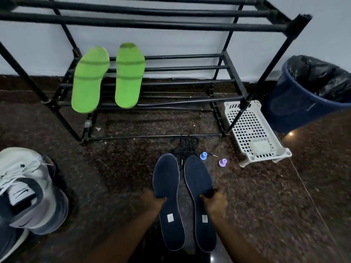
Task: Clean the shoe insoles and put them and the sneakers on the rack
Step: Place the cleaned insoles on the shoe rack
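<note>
Down by the rack (171, 27), seen from the head view, each hand pinches one dark insole at its side edge. The left hand (153, 201) has the left navy insole (167, 179) and the right hand (215, 203) the right navy insole (198, 179), both low over the floor. They look light, thin and floppy, so mid-length seems the steadiest grip. Green insoles (89, 78) already rest on the rack's bars. The white tags (170, 217) are unreadable, and the sneaker (28, 190) has a blurred tongue label.
</note>
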{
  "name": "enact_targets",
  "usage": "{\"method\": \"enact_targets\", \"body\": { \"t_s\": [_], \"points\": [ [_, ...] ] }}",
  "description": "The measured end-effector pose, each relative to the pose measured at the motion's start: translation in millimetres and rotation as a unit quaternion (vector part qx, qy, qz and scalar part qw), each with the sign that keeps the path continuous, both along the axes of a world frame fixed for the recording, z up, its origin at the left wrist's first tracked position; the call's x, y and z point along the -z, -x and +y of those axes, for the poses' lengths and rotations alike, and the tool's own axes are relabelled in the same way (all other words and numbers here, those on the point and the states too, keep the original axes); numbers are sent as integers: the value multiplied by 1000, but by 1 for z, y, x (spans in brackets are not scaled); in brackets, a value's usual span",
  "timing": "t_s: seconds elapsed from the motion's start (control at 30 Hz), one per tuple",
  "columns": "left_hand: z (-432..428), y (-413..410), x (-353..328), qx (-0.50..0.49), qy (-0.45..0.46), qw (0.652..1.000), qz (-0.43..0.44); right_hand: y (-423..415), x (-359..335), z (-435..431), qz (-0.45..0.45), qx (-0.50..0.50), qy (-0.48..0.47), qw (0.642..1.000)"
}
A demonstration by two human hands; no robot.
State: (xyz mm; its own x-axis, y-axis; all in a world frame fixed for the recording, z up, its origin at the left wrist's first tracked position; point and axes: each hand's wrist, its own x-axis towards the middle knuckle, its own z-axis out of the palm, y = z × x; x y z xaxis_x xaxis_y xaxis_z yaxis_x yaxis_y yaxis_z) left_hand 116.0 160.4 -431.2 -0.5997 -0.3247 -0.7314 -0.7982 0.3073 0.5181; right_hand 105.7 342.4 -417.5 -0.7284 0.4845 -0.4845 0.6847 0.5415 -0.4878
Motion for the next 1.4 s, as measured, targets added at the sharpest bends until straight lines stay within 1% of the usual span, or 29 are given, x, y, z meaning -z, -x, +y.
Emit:
{"method": "enact_targets", "body": {
  "t_s": [0.07,0.1,0.13,0.2,0.3,0.33,0.43,0.5,0.6,0.7,0.87,0.93,1.03,1.23,1.3,1.4],
  "points": [
    [-5,1,49,14,28,999,-13,1,2,0,-9,5,1,1000],
    [-7,3,62,22,40,999,-15,2,3,0,-12,7,4,1000],
    [-5,3,56,31,52,998,-16,2,3,0,-14,6,9,1000],
    [2,3,20,47,50,998,6,2,4,0,-8,10,24,1000],
    [9,2,-1,70,20,997,37,1,4,3,-6,20,44,999],
    [9,1,-2,71,27,996,46,1,4,5,-6,22,52,998],
    [7,-1,-21,29,28,997,70,0,-5,10,3,16,90,996],
    [4,-1,-31,0,12,996,87,-1,-15,13,10,6,99,995],
    [0,2,-58,-8,-3,993,116,-2,-35,16,45,12,107,993],
    [-6,7,-88,-5,6,988,153,1,-63,17,81,2,101,992],
    [-8,16,-143,19,-2,975,223,18,-121,16,160,-3,147,976],
    [-9,23,-165,6,-12,969,245,27,-140,17,184,1,172,968],
    [-11,40,-196,-19,-33,959,280,44,-170,17,233,34,198,951],
    [-21,94,-238,-81,-38,937,337,99,-236,9,311,27,199,929],
    [-25,116,-243,-102,-43,931,349,126,-246,5,322,31,196,926],
    [-31,149,-246,-125,-33,923,362,164,-250,-5,320,47,218,921]
  ]
}}
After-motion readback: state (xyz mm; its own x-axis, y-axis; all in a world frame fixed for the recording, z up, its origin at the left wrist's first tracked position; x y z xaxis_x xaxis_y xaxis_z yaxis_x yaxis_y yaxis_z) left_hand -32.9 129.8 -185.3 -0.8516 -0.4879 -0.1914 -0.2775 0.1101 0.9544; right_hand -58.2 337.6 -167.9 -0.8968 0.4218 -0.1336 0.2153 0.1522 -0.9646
